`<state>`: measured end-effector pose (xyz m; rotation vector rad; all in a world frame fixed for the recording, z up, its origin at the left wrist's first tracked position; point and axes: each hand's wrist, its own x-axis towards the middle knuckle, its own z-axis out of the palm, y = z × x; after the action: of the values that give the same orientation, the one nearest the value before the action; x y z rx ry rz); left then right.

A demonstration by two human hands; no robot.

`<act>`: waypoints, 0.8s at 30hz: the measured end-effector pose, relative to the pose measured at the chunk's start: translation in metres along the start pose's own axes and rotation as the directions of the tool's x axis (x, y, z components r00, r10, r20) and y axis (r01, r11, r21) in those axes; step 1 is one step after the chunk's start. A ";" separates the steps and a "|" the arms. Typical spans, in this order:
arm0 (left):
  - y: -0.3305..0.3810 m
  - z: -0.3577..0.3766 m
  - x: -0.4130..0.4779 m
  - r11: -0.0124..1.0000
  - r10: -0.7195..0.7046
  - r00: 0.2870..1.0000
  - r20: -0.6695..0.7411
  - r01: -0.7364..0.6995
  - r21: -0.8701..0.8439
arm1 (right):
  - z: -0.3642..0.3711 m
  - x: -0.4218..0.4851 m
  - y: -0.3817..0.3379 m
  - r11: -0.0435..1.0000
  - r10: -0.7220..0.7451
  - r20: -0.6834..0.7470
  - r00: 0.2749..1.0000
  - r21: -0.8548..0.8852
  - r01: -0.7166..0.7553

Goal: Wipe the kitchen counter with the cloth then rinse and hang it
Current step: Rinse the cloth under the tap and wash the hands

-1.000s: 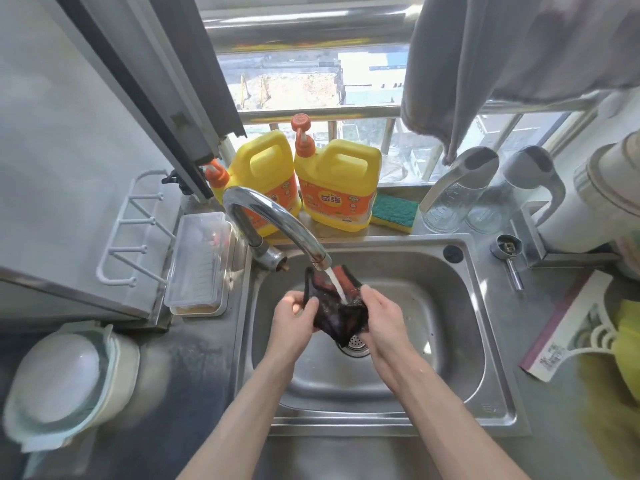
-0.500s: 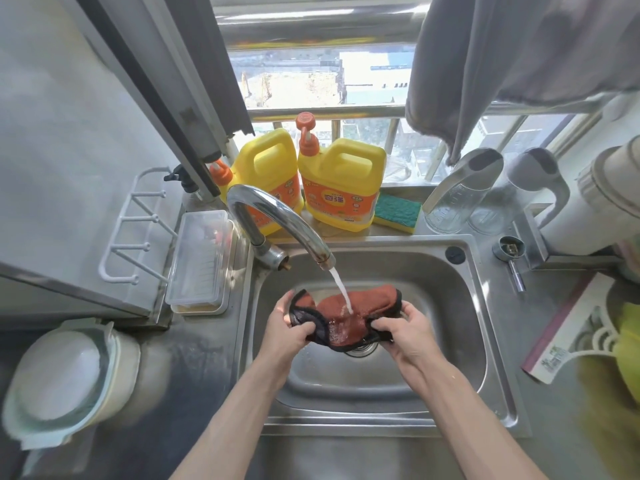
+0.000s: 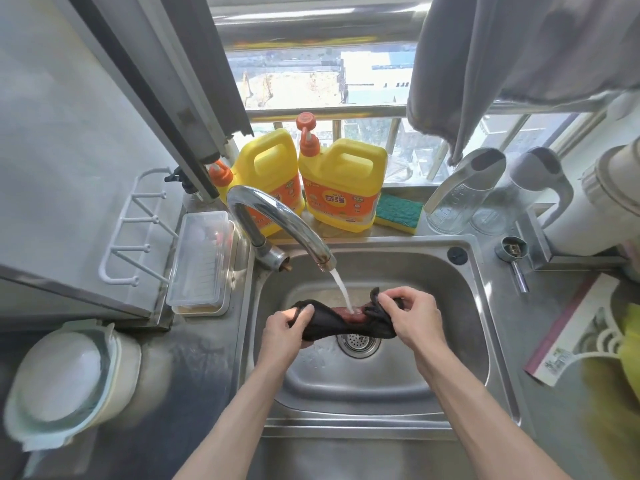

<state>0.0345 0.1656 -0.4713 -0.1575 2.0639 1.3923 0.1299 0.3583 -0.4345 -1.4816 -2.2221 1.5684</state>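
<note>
A dark cloth with a reddish inner side [image 3: 337, 323] is stretched between my two hands over the steel sink [image 3: 478, 341]. My left hand [image 3: 284, 327] grips its left end and my right hand [image 3: 412, 315] pinches its bunched right end. Water runs from the chrome tap [image 3: 277, 220] onto the middle of the cloth, just above the drain strainer [image 3: 358, 342]. The steel counter [image 3: 194, 382] surrounds the sink.
Two yellow detergent jugs [image 3: 343, 181] and a green sponge [image 3: 398, 213] stand behind the sink. A white hook rack [image 3: 135, 233] and a clear lidded box [image 3: 201, 258] are on the left, a white lidded pot [image 3: 65, 379] lower left. Glass jugs [image 3: 460, 195] and a grey hanging towel [image 3: 502, 57] are at the right.
The cloth was bunched upright under the stream, then pulled out flat. Now it is twisted into a narrower dark band, with my right hand raised and gripping from above.
</note>
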 end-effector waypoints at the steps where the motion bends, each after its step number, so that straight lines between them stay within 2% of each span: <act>1: -0.001 0.000 0.001 1.000 -0.020 1.000 -0.023 0.020 -0.018 | -0.001 0.003 0.002 0.997 0.027 0.034 0.999 0.072 -0.030; 3: -0.001 0.002 0.003 0.997 -0.060 0.997 -0.057 0.056 -0.061 | 0.000 0.009 0.010 0.949 0.131 0.147 0.981 0.266 -0.166; 6: 0.005 0.003 0.004 0.966 -0.154 0.982 -0.106 0.127 -0.225 | -0.003 0.016 0.021 0.860 0.237 0.271 0.933 0.388 -0.331; 9: 0.009 0.000 0.005 0.910 -0.199 0.971 -0.132 0.133 -0.393 | -0.013 0.015 0.024 0.791 0.268 0.331 0.905 0.461 -0.403; 12: 0.012 0.001 0.004 0.876 -0.227 0.969 -0.096 0.160 -0.456 | -0.018 0.014 0.025 0.726 0.290 0.314 0.904 0.543 -0.422; 16: 0.020 0.013 -0.001 0.814 -0.277 0.961 0.025 0.248 -0.525 | -0.014 0.002 0.017 0.623 0.285 0.443 0.850 0.588 -0.516; 18: 0.025 0.018 -0.004 0.798 -0.247 0.959 0.138 0.282 -0.532 | -0.004 -0.004 0.012 0.652 0.273 0.497 0.824 0.534 -0.538; 21: 0.032 0.019 -0.009 0.807 -0.149 0.937 0.317 0.301 -0.509 | 0.017 -0.006 0.018 0.691 0.371 0.432 0.822 0.463 -0.555; 24: 0.035 0.015 -0.006 0.783 -0.130 0.881 0.455 0.373 -0.498 | 0.033 -0.006 0.020 0.625 0.448 0.454 0.770 0.457 -0.633</act>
<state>0.0308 0.1926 -0.4434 -0.3628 1.1873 1.6686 0.1298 0.3311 -0.4631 -1.8745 -1.1346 2.5080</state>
